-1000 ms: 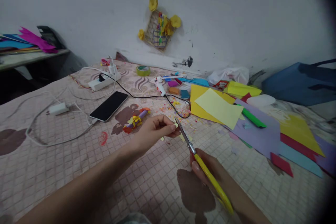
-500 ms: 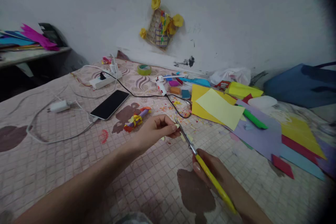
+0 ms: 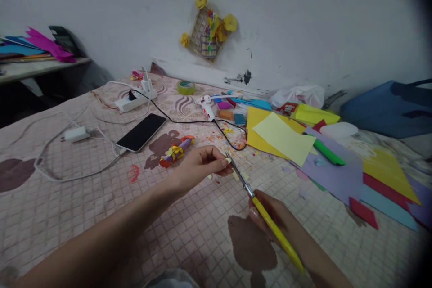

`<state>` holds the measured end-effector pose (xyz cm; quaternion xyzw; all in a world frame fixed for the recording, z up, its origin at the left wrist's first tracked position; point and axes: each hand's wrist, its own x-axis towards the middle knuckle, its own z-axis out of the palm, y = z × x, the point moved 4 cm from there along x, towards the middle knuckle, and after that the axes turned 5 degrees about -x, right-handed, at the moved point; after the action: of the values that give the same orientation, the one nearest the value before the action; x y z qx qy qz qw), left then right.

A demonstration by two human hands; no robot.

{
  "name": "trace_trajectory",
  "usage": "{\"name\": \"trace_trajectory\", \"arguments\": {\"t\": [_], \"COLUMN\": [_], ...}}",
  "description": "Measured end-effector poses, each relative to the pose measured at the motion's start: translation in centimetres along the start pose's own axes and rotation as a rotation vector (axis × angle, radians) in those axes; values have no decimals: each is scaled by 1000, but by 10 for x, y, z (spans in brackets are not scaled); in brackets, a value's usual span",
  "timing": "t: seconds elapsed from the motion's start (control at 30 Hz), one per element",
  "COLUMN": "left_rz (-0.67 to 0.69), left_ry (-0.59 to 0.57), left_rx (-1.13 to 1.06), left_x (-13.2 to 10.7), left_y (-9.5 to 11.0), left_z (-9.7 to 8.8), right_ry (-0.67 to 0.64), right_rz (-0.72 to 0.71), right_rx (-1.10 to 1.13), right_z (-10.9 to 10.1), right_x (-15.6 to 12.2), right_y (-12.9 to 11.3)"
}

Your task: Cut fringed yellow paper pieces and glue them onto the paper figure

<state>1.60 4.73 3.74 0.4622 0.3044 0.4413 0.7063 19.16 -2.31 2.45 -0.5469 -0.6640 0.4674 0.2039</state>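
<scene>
Between the thumb and fingers of my left hand (image 3: 205, 164) is a small pale yellow piece of paper (image 3: 228, 160). My right hand (image 3: 270, 211) grips a pair of scissors (image 3: 274, 229) with yellow handles. Their metal blades point up and left, the tips right beside the paper piece; whether they touch it I cannot tell. Just left of my left hand lies a purple paper roll (image 3: 177, 150) trimmed with yellow and orange paper. Small paper scraps (image 3: 232, 137) are scattered on the cloth beyond my hands.
A white glue gun (image 3: 207, 108) with a black cord lies behind my hands. Coloured paper sheets (image 3: 283, 137) and a green cutter (image 3: 329, 152) are at the right. A phone (image 3: 141, 132), white cables, a power strip (image 3: 137, 99) and a tape roll (image 3: 186, 87) are at the left and back.
The view has shifted very slightly. Both hands, the paper piece and the scissors keep nearly the same positions.
</scene>
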Motion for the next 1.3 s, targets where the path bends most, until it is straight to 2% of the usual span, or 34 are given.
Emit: {"name": "trace_trajectory", "arguments": {"t": [0.6,0.87,1.13,1.3], "left_rz": [-21,-44,-3,7], "left_ry": [-36,-51,29,87], "left_rx": [28,-20,-85,-82], "left_x": [0,2,-1,-3], "left_y": [3,0,-4,-7], "left_z": [-1,-3,3,5], "right_ry": [-14,4,99,92], "right_rz": [25,11,-45,-61], "right_rx": [6,-29,-144,-132], "right_z": [-1,0,3,3], "right_x": [-1,1,-5,-4], "right_y": [-1,7,-5,-5]}}
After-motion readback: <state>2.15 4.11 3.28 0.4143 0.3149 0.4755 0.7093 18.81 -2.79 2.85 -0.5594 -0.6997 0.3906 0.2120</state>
